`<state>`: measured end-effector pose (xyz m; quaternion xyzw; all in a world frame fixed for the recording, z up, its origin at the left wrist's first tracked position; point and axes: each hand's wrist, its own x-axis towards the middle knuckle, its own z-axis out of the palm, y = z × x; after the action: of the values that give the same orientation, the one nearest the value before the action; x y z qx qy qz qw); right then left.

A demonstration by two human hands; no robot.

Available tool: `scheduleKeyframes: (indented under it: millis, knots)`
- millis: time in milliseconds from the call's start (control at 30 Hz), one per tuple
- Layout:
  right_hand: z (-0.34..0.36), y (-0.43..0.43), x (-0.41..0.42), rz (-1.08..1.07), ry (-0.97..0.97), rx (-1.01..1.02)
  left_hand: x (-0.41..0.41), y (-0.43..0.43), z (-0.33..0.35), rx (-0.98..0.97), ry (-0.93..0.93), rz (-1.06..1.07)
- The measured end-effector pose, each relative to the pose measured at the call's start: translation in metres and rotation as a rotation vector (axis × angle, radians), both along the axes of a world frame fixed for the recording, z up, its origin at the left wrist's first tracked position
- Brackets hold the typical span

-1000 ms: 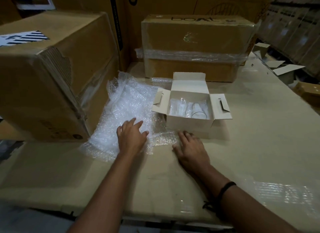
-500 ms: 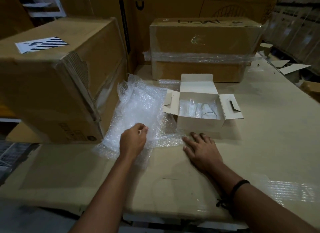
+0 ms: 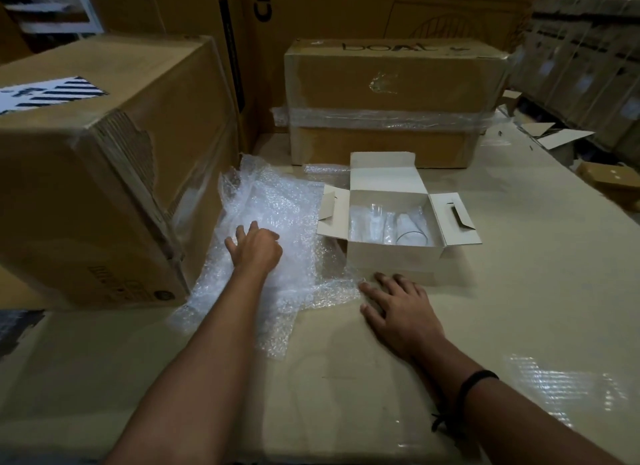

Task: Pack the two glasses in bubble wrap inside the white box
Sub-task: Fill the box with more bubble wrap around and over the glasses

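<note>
An open white box (image 3: pixel 391 264) stands on the cardboard-covered table, its lid and side flaps folded out. Two clear glasses lie inside it, one on the right (image 3: pixel 410 230) and one on the left (image 3: pixel 367 222). A crumpled sheet of bubble wrap (image 3: pixel 277 201) is spread to the left of the box, and a strip of it runs under the box's front corner. My left hand (image 3: pixel 254 251) rests on the wrap with its fingers stretched forward. My right hand (image 3: pixel 398 307) lies flat on the table just in front of the box, fingertips at the wrap's edge.
A large brown carton (image 3: pixel 104 170) stands close on the left, touching the wrap. Another taped carton (image 3: pixel 391 84) sits behind the white box. Small boxes and flaps (image 3: pixel 554 135) lie at the far right. The table (image 3: pixel 536 274) stretches bare to the right of the box.
My left hand first curled into the bubble wrap, then slid forward and left over it with the fingers now stretched out. My right hand stayed flat in front of the box.
</note>
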<state>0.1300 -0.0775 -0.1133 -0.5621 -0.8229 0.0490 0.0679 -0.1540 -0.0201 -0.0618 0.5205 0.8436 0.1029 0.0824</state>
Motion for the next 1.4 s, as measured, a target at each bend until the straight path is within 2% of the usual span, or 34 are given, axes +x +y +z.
scheduleKeyframes:
  millis: [100,267,333,467,600,733,767,833,900,967,1000,1133,1233,1333,1400]
  knots:
    - [-0.003,0.002,0.000,-0.001,0.040,0.019,-0.006,0.007,0.004,0.116,-0.039,0.062]
    - [-0.004,0.002,0.001,-0.005,0.032,0.033,0.000,-0.021,0.018,0.612,-0.112,0.046]
    - [-0.004,0.002,0.001,-0.009,0.028,0.032,0.008,-0.040,0.023,0.722,-0.101,0.006]
    - [-0.001,0.002,0.000,-0.006,0.010,0.030,0.032,-0.090,0.021,0.763,-0.122,-0.018]
    - [0.002,0.001,0.000,-0.024,0.019,-0.013,0.060,-0.139,-0.002,0.668,-0.058,-0.170]
    - [0.004,0.000,0.001,0.015,0.058,-0.033,0.084,-0.174,-0.022,0.594,-0.009,-0.232]
    - [0.007,0.001,0.003,0.039,0.117,-0.047,0.089,-0.180,-0.025,0.602,0.015,-0.272]
    - [0.012,0.000,0.008,0.037,0.452,-0.069,0.096,-0.190,-0.031,0.616,0.078,-0.350]
    - [0.024,-0.008,0.009,-0.108,0.859,-0.111,0.101,-0.196,-0.034,0.612,0.099,-0.395]
    - [0.041,-0.016,0.007,-0.239,1.045,-0.235,0.107,-0.198,-0.036,0.609,0.115,-0.418]
    - [0.051,-0.018,0.005,-0.247,1.023,-0.326,0.110,-0.198,-0.036,0.603,0.121,-0.444]
    - [0.085,-0.015,0.005,-0.108,0.727,-0.682,0.132,-0.199,-0.033,0.573,0.084,-0.585]
    - [0.102,-0.010,0.015,-0.042,0.682,-0.664,0.150,-0.199,-0.027,0.586,0.033,-0.615]
    - [0.108,0.001,0.039,-0.087,0.670,-0.560,0.160,-0.198,-0.026,0.611,-0.008,-0.679]
    - [0.104,0.010,0.063,-0.122,0.590,-0.519,0.164,-0.194,-0.027,0.639,-0.049,-0.692]
